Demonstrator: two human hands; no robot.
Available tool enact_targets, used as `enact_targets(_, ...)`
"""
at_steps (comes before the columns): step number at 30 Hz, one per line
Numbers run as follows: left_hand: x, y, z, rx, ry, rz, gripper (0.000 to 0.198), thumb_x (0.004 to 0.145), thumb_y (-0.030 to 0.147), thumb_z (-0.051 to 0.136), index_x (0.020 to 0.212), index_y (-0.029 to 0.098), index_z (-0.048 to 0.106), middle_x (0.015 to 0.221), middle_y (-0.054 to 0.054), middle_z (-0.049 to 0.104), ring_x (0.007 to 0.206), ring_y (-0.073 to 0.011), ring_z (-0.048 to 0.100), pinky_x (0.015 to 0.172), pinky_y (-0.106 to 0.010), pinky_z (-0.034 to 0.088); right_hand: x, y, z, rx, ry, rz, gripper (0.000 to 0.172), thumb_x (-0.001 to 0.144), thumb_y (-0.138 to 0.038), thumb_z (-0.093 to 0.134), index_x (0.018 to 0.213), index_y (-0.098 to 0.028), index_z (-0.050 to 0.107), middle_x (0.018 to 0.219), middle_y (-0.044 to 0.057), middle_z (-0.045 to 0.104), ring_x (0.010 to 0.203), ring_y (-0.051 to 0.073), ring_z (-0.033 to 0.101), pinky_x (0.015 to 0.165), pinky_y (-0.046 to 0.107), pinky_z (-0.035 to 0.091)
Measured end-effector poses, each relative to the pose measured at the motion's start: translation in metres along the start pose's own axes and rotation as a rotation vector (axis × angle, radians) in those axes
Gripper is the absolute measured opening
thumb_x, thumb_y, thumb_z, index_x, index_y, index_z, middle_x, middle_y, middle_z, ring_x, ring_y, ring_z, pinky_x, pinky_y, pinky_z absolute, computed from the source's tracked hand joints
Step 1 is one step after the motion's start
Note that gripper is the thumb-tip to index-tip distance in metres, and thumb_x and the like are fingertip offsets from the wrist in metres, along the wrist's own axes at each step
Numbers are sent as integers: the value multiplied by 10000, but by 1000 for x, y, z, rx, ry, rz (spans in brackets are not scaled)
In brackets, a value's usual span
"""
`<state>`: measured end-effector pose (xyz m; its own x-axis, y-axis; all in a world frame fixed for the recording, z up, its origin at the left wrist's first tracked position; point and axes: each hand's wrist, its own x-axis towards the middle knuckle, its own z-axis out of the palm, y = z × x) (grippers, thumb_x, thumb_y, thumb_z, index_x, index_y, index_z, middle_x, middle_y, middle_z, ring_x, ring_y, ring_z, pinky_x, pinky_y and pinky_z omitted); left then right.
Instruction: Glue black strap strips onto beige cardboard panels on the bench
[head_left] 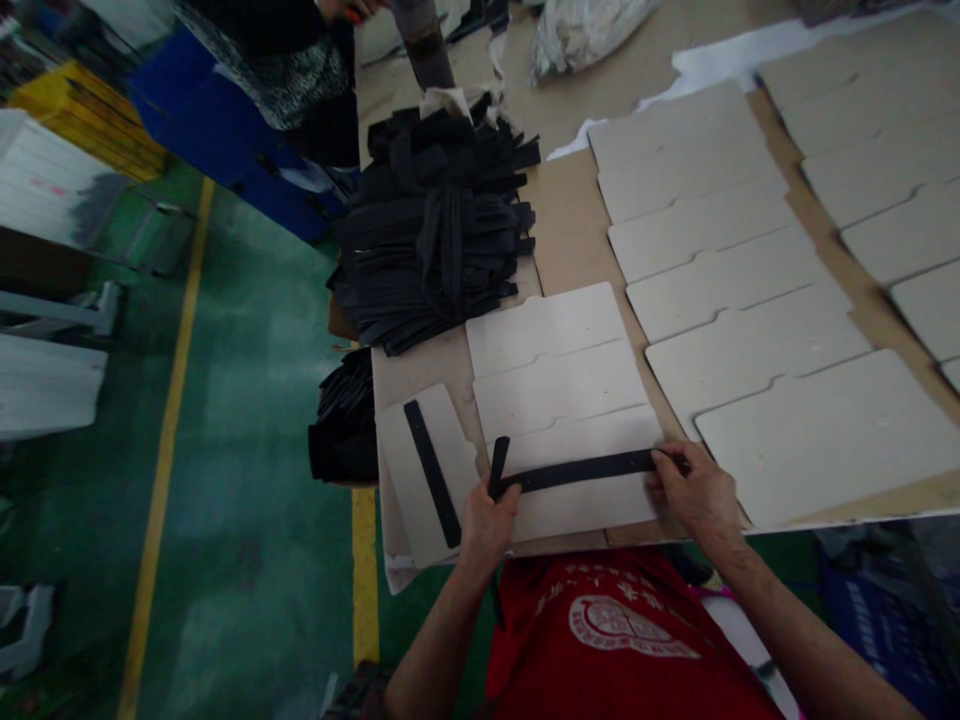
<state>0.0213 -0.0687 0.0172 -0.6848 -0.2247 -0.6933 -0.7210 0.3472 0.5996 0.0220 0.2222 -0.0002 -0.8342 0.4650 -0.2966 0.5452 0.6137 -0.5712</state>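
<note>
A black strip (581,468) stretches flat across the nearest beige board (585,510) of a short overlapping row. My right hand (697,490) pinches its right end at the board's edge. At the other end, my left hand (489,515) is closed on the strip, and more black strip sticks up and hangs down from this hand. Left of it lies a separate beige board (401,470) with a black strip (433,473) lying along it.
Bundled black strips (442,220) are heaped on the table behind my left hand. More strips fill a box (345,420) below the table's left edge. Overlapping boards (810,430) cover the right side. A person (300,80) stands at the far left side.
</note>
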Motion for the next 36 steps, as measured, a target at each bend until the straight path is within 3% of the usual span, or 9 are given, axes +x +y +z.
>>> enact_targets(16,8,-9,5,-12,26,-22,256,810,253,683,1025,116,704,596,17,623,556,-140,573,554,-234,408,-4,-3,4,-50,63,-107,304,798,-484,512,868,-211,626,824,93,686,751,249,613,772,403,486)
enact_targets(24,10,-10,9,-4,21,-39,256,814,232,665,1045,129,704,679,-19,675,631,-171,622,614,-259,441,-8,-5,6,-166,161,-333,220,857,-404,506,907,-202,577,917,119,599,852,263,570,784,404,484)
enact_targets(28,-1,-12,4,-14,27,17,207,815,251,665,995,162,714,776,-32,711,748,-193,657,713,-276,466,-10,-6,8,-207,113,-425,147,888,-316,452,880,-222,564,867,93,605,809,247,570,745,385,475)
enact_targets(32,-21,-17,-4,-11,18,128,124,798,246,677,896,179,711,864,-30,723,866,-207,658,791,-281,466,-10,-3,11,-236,116,-447,167,887,-324,444,907,-220,574,885,98,605,820,256,574,754,390,479)
enact_targets(36,-29,-21,-8,35,-15,124,106,808,237,671,892,186,712,883,-35,728,883,-210,658,827,-295,466,-10,1,11,-277,114,-434,217,885,-347,438,954,-208,590,926,117,612,816,269,580,731,399,477)
